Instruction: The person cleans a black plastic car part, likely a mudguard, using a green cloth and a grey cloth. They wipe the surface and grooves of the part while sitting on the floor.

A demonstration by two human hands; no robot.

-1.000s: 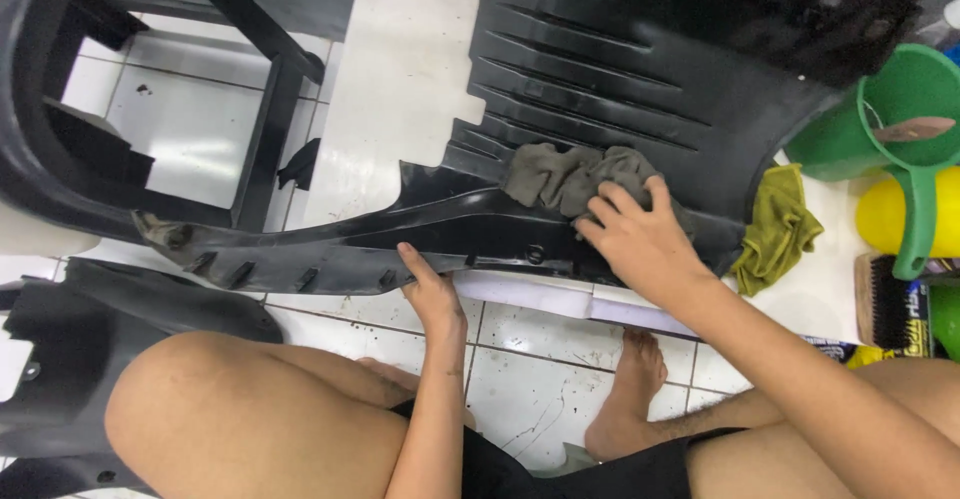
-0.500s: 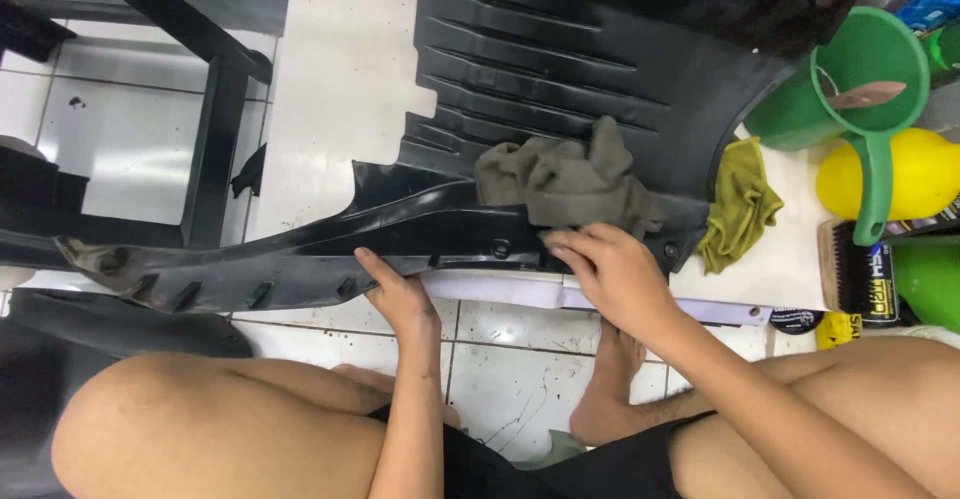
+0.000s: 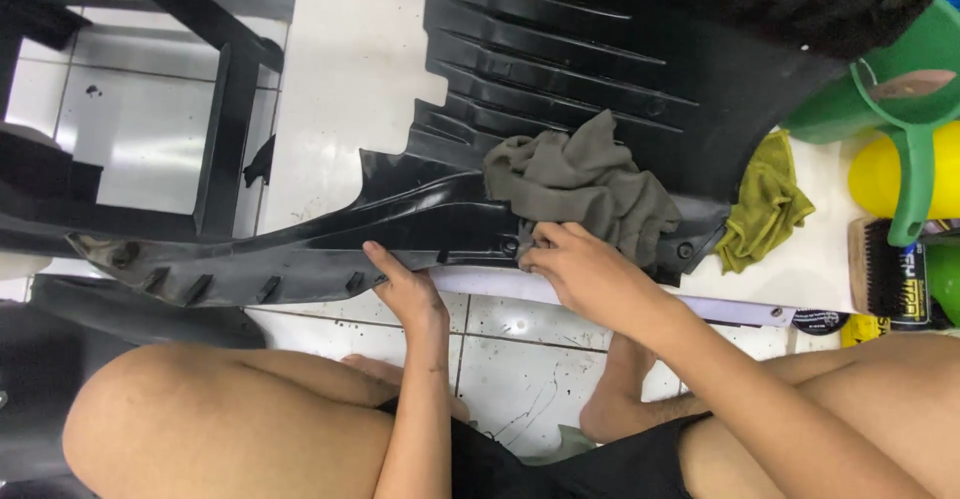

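L hand (image 3: 408, 289) grips the near edge of the black plastic panel (image 3: 560, 69), thumb on top, fingers curled under the rim. R hand (image 3: 580, 269) pinches the lower edge of the grey rag (image 3: 580, 184), fingers closed on cloth. Rag lies bunched on the panel, approx. centre. Panel rests on the white tile floor (image 3: 350, 59), just in front of the person's knees. Olive cloth (image 3: 765, 204) lies beside the panel's right end, near the green jug (image 3: 900, 109) and yellow container (image 3: 880, 174).
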